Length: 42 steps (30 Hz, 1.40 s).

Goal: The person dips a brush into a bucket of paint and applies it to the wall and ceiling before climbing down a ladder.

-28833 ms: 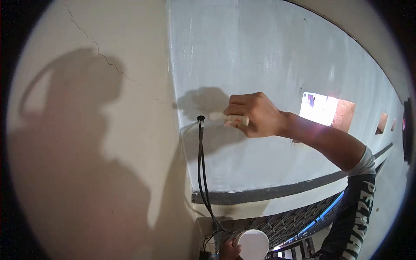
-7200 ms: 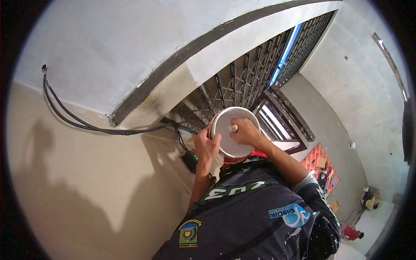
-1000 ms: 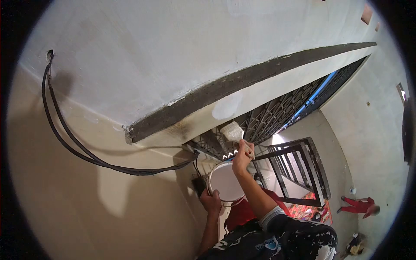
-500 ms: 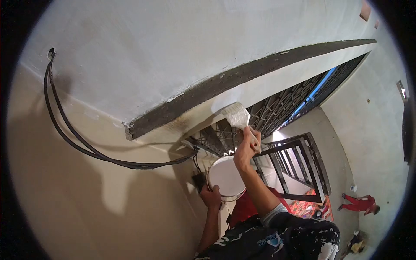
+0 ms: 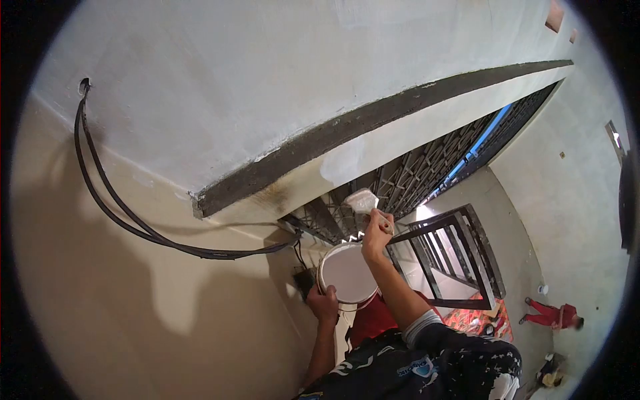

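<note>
My right hand (image 5: 378,237) is closed round the handle of a wide paintbrush (image 5: 362,200), its bristles coated in pale paint. The brush is apart from the wall, in front of the dark metal grille (image 5: 407,173). Just below it, my left hand (image 5: 323,305) grips the rim of a round paint bucket (image 5: 348,273) full of whitish paint. Above the brush, a fresh white patch (image 5: 343,160) shows on the cream strip (image 5: 393,145) under a dark grey ledge (image 5: 333,133).
Black cables (image 5: 143,230) loop from a hole in the wall down towards the grille. A dark metal frame (image 5: 443,263) stands to the right. Further off are a person in red (image 5: 553,315) and a patterned red cloth (image 5: 470,317) on the floor.
My right hand has drawn the paintbrush down and away from the cream strip, uncovering the white patch. My left hand and the bucket have barely moved.
</note>
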{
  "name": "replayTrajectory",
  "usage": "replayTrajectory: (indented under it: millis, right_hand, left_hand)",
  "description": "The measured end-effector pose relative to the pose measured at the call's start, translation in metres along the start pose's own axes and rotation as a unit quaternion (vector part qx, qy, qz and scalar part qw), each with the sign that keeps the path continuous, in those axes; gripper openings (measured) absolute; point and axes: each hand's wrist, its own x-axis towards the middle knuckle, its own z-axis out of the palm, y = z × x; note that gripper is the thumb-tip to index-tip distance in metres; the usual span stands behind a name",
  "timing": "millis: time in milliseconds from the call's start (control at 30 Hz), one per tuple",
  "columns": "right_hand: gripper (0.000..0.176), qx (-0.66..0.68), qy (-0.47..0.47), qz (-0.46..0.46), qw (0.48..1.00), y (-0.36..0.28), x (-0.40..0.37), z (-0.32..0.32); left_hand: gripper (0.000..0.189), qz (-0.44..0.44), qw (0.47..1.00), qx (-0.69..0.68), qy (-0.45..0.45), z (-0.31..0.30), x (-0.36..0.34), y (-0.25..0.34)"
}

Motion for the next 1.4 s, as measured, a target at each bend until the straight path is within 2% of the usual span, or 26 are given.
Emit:
replayTrajectory:
  millis: [233,300,367,467,500,567,667,767,800,900,933,967,1033,1100,1167,1200,1233,1300,1400]
  right_hand:
    - [0.019,-0.063,-0.001,-0.058,0.996,-0.038,0.016,0.031]
    - [0.017,-0.036,-0.008,-0.042,0.998,-0.064,0.023,0.041]
    - [0.019,0.079,0.002,-0.041,0.996,-0.086,0.030,0.046]
    - [0.020,0.122,0.005,-0.047,0.991,-0.107,0.021,0.043]
    - [0.021,0.158,0.005,-0.064,0.985,-0.108,0.021,0.041]
    - [0.022,0.152,0.003,-0.074,0.986,-0.065,0.034,0.031]
    - [0.016,-0.006,0.002,-0.063,0.998,-0.017,0.046,0.016]
    - [0.017,-0.013,-0.018,-0.036,0.999,0.012,0.061,-0.005]
    - [0.018,-0.042,0.020,-0.048,0.998,0.015,0.064,-0.009]
    - [0.018,-0.015,0.022,-0.027,0.999,0.015,0.071,-0.021]
    - [0.018,-0.085,0.022,-0.067,0.994,-0.007,0.065,-0.018]
    - [0.018,-0.085,0.021,-0.067,0.994,-0.017,0.065,-0.012]
    - [0.020,-0.070,0.007,-0.116,0.991,-0.034,0.074,0.005]
    - [0.018,-0.049,-0.012,-0.099,0.994,-0.058,0.081,0.019]
    - [0.016,0.090,-0.032,-0.088,0.992,-0.075,0.085,0.024]
    - [0.017,0.068,-0.036,-0.086,0.993,-0.081,0.085,0.018]
    - [0.017,0.067,-0.037,-0.087,0.993,-0.084,0.082,0.015]
    - [0.018,0.178,0.004,-0.046,0.983,-0.089,0.076,0.011]
    - [0.018,0.150,-0.010,-0.043,0.988,-0.061,0.076,0.008]
  left_hand:
    - [0.034,-0.034,0.999,-0.024,0.006,0.000,0.003,-0.002]
    - [0.034,-0.046,0.999,-0.028,0.003,0.000,0.001,-0.002]
    - [0.035,-0.058,0.998,-0.029,-0.015,-0.005,0.001,0.021]
    - [0.036,-0.051,0.999,-0.015,-0.002,-0.002,0.002,0.011]
    - [0.036,-0.051,0.999,-0.015,-0.003,-0.001,0.003,0.012]
    - [0.036,-0.039,0.999,-0.020,0.003,-0.002,0.001,0.015]
    - [0.036,-0.067,0.997,-0.035,-0.021,-0.003,0.001,0.018]
    - [0.034,-0.055,0.998,-0.008,-0.011,-0.004,0.002,0.014]
    - [0.034,-0.055,0.998,-0.007,-0.012,-0.004,0.000,0.012]
    - [0.033,-0.038,0.999,-0.026,-0.005,-0.001,0.004,0.007]
    - [0.034,-0.033,0.999,-0.018,-0.010,-0.001,0.005,0.004]
    - [0.034,-0.028,0.999,-0.011,-0.014,-0.001,0.004,0.001]
    - [0.034,-0.025,1.000,-0.015,-0.008,0.000,0.004,0.002]
    - [0.034,-0.022,1.000,-0.017,-0.001,-0.001,0.003,0.007]
    - [0.033,-0.008,1.000,0.001,-0.002,-0.004,0.002,0.017]
    - [0.033,-0.008,1.000,0.000,-0.002,-0.003,0.003,0.017]
    - [0.033,-0.017,1.000,0.001,-0.002,-0.003,0.003,0.015]
    - [0.033,-0.027,1.000,0.002,-0.004,-0.003,0.001,0.012]
    - [0.034,-0.049,0.999,-0.011,-0.017,-0.002,0.003,0.004]
